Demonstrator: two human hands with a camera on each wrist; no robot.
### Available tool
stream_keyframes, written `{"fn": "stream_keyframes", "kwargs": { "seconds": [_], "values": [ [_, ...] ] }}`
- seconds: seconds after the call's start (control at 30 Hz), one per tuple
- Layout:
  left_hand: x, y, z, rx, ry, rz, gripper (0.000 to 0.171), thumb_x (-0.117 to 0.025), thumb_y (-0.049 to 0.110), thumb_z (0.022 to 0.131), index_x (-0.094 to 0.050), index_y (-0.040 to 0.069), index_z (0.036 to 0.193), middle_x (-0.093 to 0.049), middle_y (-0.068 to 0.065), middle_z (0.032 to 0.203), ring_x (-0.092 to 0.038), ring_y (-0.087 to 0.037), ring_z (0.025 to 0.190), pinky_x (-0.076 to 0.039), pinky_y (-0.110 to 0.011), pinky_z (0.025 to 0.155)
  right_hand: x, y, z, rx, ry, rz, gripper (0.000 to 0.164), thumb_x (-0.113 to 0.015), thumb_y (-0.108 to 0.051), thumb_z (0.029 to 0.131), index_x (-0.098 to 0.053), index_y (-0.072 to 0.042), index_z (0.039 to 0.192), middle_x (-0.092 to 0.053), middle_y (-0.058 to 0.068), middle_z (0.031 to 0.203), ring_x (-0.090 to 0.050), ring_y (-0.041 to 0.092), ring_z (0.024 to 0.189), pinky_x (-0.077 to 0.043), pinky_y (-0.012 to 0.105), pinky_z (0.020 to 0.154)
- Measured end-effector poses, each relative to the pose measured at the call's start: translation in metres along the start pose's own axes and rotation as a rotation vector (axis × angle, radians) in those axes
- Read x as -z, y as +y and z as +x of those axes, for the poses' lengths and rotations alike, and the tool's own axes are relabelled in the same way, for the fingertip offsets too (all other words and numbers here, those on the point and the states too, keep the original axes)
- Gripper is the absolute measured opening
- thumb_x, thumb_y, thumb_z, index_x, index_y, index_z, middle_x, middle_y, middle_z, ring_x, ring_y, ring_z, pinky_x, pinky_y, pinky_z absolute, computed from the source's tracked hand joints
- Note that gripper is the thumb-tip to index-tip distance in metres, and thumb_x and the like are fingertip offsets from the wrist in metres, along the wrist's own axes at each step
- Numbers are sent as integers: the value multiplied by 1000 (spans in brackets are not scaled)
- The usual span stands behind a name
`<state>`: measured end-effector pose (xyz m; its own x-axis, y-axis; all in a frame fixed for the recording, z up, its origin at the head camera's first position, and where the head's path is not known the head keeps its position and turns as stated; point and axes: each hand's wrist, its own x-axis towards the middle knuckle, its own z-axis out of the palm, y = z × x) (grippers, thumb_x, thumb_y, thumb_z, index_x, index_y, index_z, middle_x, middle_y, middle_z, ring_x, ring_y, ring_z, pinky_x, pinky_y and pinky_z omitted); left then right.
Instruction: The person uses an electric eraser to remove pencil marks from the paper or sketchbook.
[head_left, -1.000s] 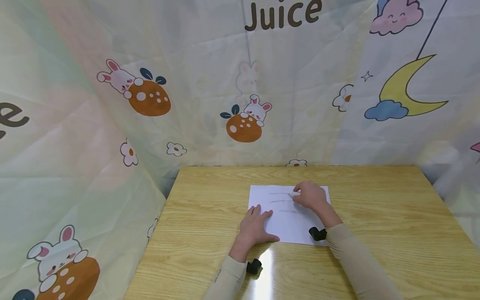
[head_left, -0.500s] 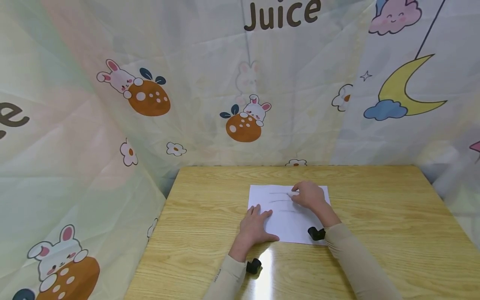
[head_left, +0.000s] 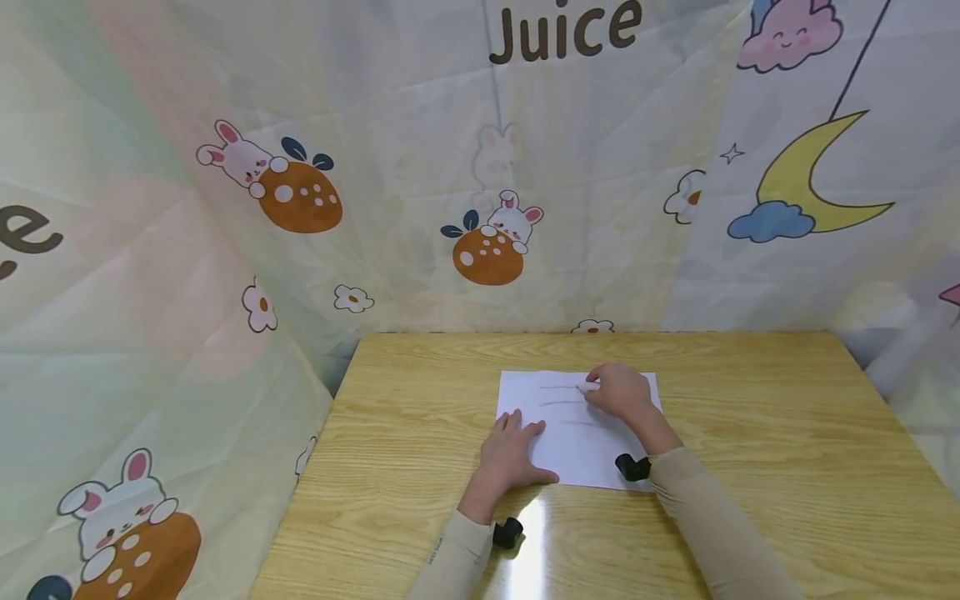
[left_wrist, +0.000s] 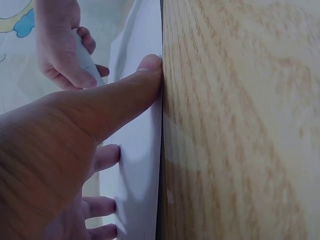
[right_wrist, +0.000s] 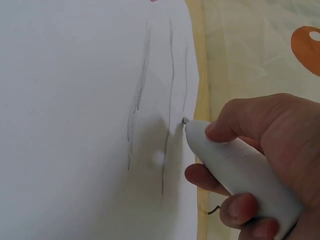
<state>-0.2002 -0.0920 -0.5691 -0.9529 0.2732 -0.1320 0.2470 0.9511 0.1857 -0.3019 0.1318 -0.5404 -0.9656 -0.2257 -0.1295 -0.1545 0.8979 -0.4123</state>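
A white sheet of paper (head_left: pixel 577 458) lies on the wooden table with three pencil lines drawn on it. My left hand (head_left: pixel 510 454) rests on the paper's left side and near corner, fingers spread; its thumb (left_wrist: pixel 122 97) lies along the paper's edge in the left wrist view. My right hand (head_left: pixel 621 390) grips a thick white electric eraser (right_wrist: pixel 240 167) between thumb and curled fingers. The eraser's small grey tip touches the farthest pencil line (right_wrist: pixel 186 80). Past the tip, only faint specks continue that line. The other two lines (right_wrist: pixel 171 75) run beside it, the nearest one smudged.
The wooden table (head_left: pixel 405 442) extends to both sides of the paper. A printed cloth backdrop (head_left: pixel 397 167) hangs behind it and at the left. Black wrist cameras (head_left: pixel 508 533) sit at both cuffs.
My right hand and the eraser shift very slightly left along the farthest line. My left hand stays in place on the paper.
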Motion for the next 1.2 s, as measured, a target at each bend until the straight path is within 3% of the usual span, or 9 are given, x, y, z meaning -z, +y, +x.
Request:
{"fn": "stream_keyframes", "kwargs": {
  "seconds": [0.77,1.2],
  "values": [
    [0,-1,1,9,-20,9,92,-73,73,65,-49,32,144,-33,-15,152,-29,-35,139,-43,-50,98,0,-7,1,-2,-18,-17,30,-72,-27,83,-74,-10,108,-69,10,106,-56,19,72,-47,34,55],
    [0,-2,0,8,0,18,92,-74,73,64,-50,31,143,-34,-16,151,-30,-36,138,-46,-50,94,-4,-10,-1,-13,6,-4,30,-71,-25,82,-74,-9,108,-70,9,102,-54,19,67,-44,33,51]
  ]
}}
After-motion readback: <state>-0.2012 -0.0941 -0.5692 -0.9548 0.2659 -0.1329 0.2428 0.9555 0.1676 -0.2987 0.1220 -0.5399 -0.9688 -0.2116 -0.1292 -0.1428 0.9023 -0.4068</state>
